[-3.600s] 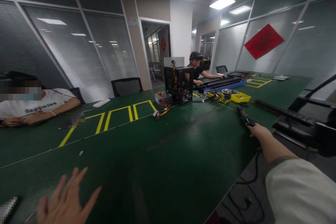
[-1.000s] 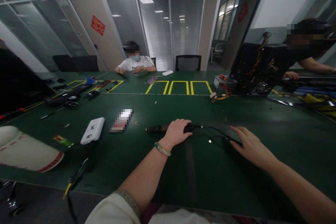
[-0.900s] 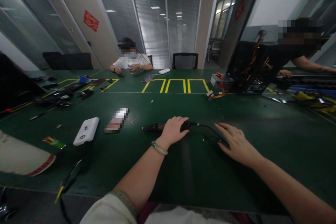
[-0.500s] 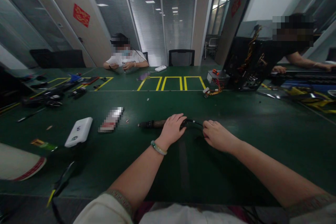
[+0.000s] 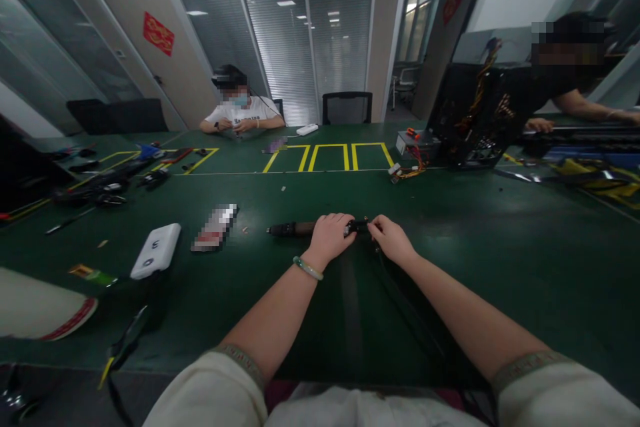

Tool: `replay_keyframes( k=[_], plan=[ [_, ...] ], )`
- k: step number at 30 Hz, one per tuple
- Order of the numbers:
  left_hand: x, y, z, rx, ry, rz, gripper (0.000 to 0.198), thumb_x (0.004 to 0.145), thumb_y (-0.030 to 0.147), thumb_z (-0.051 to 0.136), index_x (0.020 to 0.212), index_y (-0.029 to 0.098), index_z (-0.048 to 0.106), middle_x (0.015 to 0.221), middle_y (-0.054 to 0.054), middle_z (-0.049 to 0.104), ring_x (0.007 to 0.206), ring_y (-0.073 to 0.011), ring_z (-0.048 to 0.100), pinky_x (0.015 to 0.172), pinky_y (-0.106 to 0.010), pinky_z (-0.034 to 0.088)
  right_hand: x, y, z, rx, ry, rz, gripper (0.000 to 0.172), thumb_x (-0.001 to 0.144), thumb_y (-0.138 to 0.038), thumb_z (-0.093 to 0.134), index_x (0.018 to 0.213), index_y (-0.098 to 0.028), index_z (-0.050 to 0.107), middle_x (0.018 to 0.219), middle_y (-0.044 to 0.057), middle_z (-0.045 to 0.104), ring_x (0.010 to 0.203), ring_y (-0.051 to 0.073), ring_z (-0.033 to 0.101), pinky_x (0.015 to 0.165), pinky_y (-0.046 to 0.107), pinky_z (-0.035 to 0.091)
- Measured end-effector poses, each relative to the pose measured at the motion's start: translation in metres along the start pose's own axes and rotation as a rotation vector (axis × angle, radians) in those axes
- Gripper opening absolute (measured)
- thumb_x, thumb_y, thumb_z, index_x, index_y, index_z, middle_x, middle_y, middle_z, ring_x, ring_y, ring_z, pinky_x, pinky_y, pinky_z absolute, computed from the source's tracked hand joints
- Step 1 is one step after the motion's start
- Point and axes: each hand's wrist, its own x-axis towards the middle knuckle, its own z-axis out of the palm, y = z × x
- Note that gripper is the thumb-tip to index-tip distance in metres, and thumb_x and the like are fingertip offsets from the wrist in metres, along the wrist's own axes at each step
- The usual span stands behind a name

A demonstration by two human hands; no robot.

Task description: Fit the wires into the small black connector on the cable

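Observation:
A dark electric screwdriver (image 5: pixel 300 229) lies across the green table, its bit end pointing left. My left hand (image 5: pixel 333 235) is wrapped over its rear half, a bracelet at the wrist. At the tail end of the tool, my right hand (image 5: pixel 391 237) pinches the cable end, fingertips close together. The exact join between cable and tool is small and partly covered by the fingers. A black cable (image 5: pixel 400 297) runs down from under my right hand toward the table's near edge.
Left lie a pixelated phone-like slab (image 5: pixel 215 227), a white power bank (image 5: pixel 157 251) and a white cup-like thing (image 5: pixel 43 305). Ahead are a power supply box (image 5: pixel 416 143) and a black computer case (image 5: pixel 465 117). One person sits opposite (image 5: pixel 245 110); another works at right (image 5: pixel 560 90).
My right hand has moved left along the cable to the screwdriver's tail end. The cable now hangs below that hand. My left hand stays on the tool.

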Motion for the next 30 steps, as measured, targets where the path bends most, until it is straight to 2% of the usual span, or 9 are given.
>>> replay_keyframes(
  k=[7, 12, 21, 30],
  plan=[
    [0.012, 0.003, -0.003, 0.021, -0.071, -0.018, 0.024, 0.087, 0.036, 0.064, 0.107, 0.025, 0.062, 0.103, -0.004, 0.066, 0.101, -0.0238, 0.059, 0.086, -0.037, 0.045, 0.024, 0.01, -0.001, 0.188, -0.006, 0.065, 0.024, 0.091, -0.038, 0.052, 0.081, -0.018, 0.061, 0.069, -0.001, 0.069, 0.059, 0.013, 0.063, 0.052, 0.022, 0.041],
    [0.021, 0.004, -0.002, 0.005, -0.132, -0.015, 0.018, 0.087, 0.034, 0.064, 0.104, 0.026, 0.063, 0.102, -0.002, 0.066, 0.096, -0.0205, 0.062, 0.082, -0.032, 0.047, 0.018, 0.015, -0.004, 0.263, -0.013, 0.039, 0.02, 0.088, -0.037, 0.057, 0.083, -0.019, 0.063, 0.068, -0.002, 0.069, 0.059, 0.013, 0.063, 0.053, 0.021, 0.043],
    [0.022, 0.0, 0.006, -0.01, -0.112, 0.016, 0.013, 0.09, 0.03, 0.06, 0.102, 0.024, 0.06, 0.101, -0.002, 0.065, 0.093, -0.02, 0.062, 0.081, -0.033, 0.046, 0.015, 0.013, -0.005, 0.253, 0.028, 0.044, 0.012, 0.085, -0.032, 0.061, 0.086, -0.021, 0.067, 0.077, 0.0, 0.071, 0.068, 0.015, 0.065, 0.057, 0.023, 0.044],
    [0.025, -0.007, 0.013, -0.065, -0.122, 0.024, 0.012, 0.089, 0.027, 0.059, 0.101, 0.024, 0.06, 0.104, -0.002, 0.065, 0.095, -0.0212, 0.062, 0.084, -0.037, 0.047, 0.017, 0.016, -0.002, 0.221, 0.0, 0.062, 0.009, 0.083, -0.03, 0.061, 0.085, -0.023, 0.065, 0.074, -0.001, 0.069, 0.065, 0.015, 0.063, 0.056, 0.024, 0.043]
  ],
)
